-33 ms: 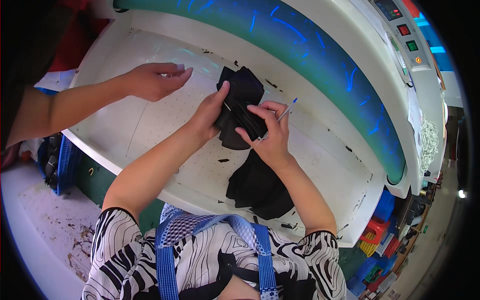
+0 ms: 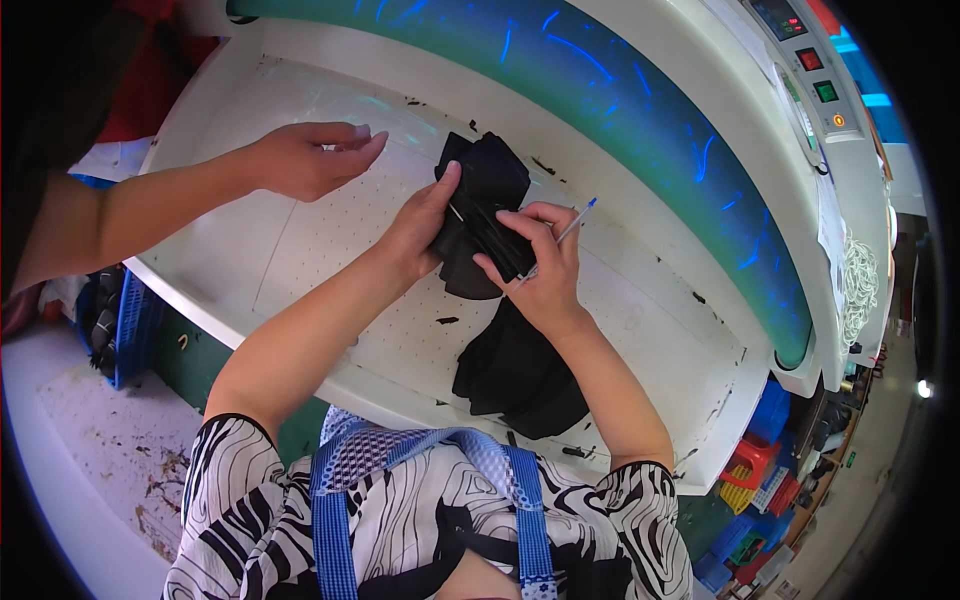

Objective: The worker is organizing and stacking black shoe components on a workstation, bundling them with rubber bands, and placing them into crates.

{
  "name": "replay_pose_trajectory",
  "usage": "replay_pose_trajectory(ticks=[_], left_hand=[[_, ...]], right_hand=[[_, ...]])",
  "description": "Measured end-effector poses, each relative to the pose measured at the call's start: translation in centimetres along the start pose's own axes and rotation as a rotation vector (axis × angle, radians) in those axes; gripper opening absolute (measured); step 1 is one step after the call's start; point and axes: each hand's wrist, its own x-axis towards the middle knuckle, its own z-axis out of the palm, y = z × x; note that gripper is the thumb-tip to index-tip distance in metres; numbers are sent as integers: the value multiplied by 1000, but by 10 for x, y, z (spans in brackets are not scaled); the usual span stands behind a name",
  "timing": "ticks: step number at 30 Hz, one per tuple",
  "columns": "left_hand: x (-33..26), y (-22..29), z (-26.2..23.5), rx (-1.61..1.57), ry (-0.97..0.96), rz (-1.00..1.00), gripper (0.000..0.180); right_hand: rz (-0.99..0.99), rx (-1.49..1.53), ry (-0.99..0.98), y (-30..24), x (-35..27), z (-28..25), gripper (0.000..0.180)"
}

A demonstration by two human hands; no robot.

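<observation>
A bundle of thin black pieces, apparently fabric (image 2: 495, 170), is held above the white tray. My left hand (image 2: 420, 222) is closed round its left side, thumb on top. With its thumb and fingertips, my right hand (image 2: 545, 262) pinches the layered edges on the right. A slim pale pen (image 2: 574, 222) with a blue end is also held in my right hand, slanting up between the fingers. Just below, a second black fabric pile (image 2: 518, 375) lies in the tray, partly behind my right wrist.
Another person's open hand (image 2: 310, 162) reaches over the white tray (image 2: 300, 285) from the left. Beyond the tray curves a shiny blue-green roller (image 2: 640, 110). A control panel (image 2: 815, 75) stands far right, above coiled white cord (image 2: 857, 285). Dark scraps dot the tray. A blue basket (image 2: 133, 325) sits left.
</observation>
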Motion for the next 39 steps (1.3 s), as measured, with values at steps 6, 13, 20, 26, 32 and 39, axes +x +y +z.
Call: replay_pose_trajectory(ticks=[6,13,20,26,32,39], left_hand=[[0,4,2,-13,63,-14,53],[-5,7,8,35,78,-4,55],[1,4,-2,16,36,25,49],[-6,4,-4,70,-108,74,34],[-6,6,2,109,-103,33,34],[-12,11,12,117,-216,122,34]], right_hand=[[-108,12,46,12,-10,5,56],[-140,-10,62,13,-10,5,58],[-159,-24,81,12,-9,6,61],[-172,-32,96,11,-11,5,62],[-187,15,132,15,-18,6,61],[-220,-92,198,10,-21,3,58]])
